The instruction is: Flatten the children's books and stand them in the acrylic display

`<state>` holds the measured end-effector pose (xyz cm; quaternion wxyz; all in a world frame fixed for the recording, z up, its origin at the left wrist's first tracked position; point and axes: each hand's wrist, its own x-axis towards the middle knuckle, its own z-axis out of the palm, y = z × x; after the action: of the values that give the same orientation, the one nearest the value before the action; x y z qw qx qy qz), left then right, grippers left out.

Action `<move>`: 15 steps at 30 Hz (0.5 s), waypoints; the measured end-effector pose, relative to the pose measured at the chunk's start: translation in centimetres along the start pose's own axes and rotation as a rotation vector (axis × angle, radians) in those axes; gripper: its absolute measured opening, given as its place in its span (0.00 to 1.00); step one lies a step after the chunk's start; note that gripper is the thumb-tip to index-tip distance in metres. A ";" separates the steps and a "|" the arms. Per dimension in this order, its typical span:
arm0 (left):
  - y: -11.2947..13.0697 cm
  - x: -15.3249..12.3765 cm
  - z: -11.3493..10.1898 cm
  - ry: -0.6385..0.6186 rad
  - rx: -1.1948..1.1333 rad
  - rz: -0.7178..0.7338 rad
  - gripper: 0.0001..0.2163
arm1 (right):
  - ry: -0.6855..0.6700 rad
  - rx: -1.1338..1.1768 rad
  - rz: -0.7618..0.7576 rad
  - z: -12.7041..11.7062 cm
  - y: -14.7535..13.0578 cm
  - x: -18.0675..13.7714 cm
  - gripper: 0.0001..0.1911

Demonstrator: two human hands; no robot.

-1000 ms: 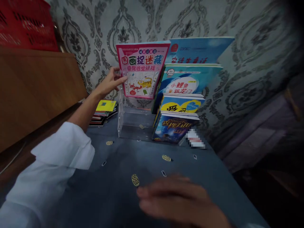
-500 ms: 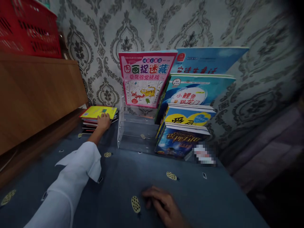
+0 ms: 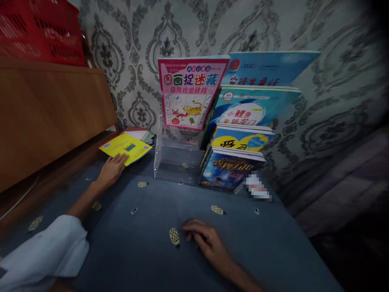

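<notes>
My left hand [image 3: 112, 169] grips the near edge of a yellow book [image 3: 126, 147], which is lifted and tilted off a small stack of books [image 3: 140, 134] by the wall. My right hand [image 3: 204, 240] rests on the blue tablecloth [image 3: 146, 243] with its fingers spread flat and holds nothing. A clear acrylic tiered stand [image 3: 174, 156] sits behind. A pink picture book [image 3: 190, 91] stands on its top left tier. Blue books [image 3: 243, 109] fill its right side in steps.
A wooden cabinet [image 3: 45, 113] runs along the left, with a red crate [image 3: 39, 28] on top. Patterned grey wallpaper [image 3: 182, 28] backs the stand. The table's right edge drops off into dark space.
My left hand let go of the pink book, dropped to the stack on the left, and now pulls the yellow book off it toward me. My right hand stayed on the cloth.
</notes>
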<state>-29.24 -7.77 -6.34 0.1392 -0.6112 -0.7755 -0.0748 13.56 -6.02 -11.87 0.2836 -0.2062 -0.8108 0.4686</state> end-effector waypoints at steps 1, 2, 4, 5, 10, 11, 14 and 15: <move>-0.5 -2.3 0.1 0.010 -0.003 0.032 0.24 | -0.002 0.010 0.002 0.0 0.1 0.0 0.18; -1.0 -4.8 0.3 0.013 -0.013 0.064 0.24 | -0.005 0.018 0.007 0.0 0.2 0.0 0.17; -1.5 -9.9 0.5 -0.023 -0.039 0.113 0.25 | -0.011 0.028 0.017 0.0 0.2 0.0 0.18; -1.4 -12.5 0.4 -0.048 -0.047 0.132 0.25 | -0.012 0.030 0.014 0.0 0.1 0.0 0.17; 2.0 -22.2 -1.5 -0.043 -0.082 0.279 0.32 | 0.003 0.031 0.004 0.1 -0.2 0.1 0.17; 3.2 -23.3 -2.2 -0.024 -0.101 0.331 0.34 | 0.011 0.023 0.007 0.1 -0.2 0.1 0.17; 7.2 -25.1 -4.2 -0.125 -0.149 0.455 0.40 | 0.102 -0.048 -0.026 -0.1 -0.4 0.1 0.17; 8.5 -25.3 -4.7 -0.136 -0.177 0.514 0.40 | 0.148 -0.086 -0.051 -0.3 -0.5 0.1 0.17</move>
<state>-15.02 -30.49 -10.13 0.0472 -0.8013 -0.5930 -0.0635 13.66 -6.05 -11.28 0.3455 -0.2313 -0.8120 0.4096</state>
